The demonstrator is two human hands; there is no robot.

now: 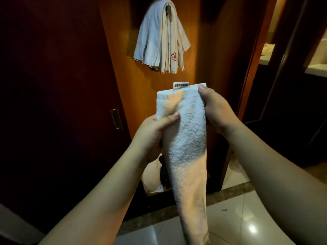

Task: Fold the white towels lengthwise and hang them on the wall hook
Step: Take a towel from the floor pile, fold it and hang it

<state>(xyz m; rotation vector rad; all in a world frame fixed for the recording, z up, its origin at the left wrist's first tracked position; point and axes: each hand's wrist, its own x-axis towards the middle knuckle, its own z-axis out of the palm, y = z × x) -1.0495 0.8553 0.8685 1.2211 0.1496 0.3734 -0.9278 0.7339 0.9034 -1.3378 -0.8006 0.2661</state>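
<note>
Two hands hold one white towel in front of the chest, in the only view, from the head camera. The left hand pinches the towel's left edge between thumb and fingers, a little below the top. The right hand grips the right edge higher up, its thumb near the top corner beside the small label. The towel is already folded into a narrow strip. Its long axis runs almost vertical, from the top edge between the hands down to the loose end above the tiled floor.

Straight above the towel, on the wooden wall panel, hangs a bundle of hung towels draped over the wall hook. Only a small dark part of the hook shows between the folds. The hook lies up and slightly left from the hands, and the left hand seems a bit nearer sideways, while the right hand is higher. I judge that the next move must lift the strip upward and lay its middle across the hook, which is already crowded.
</note>
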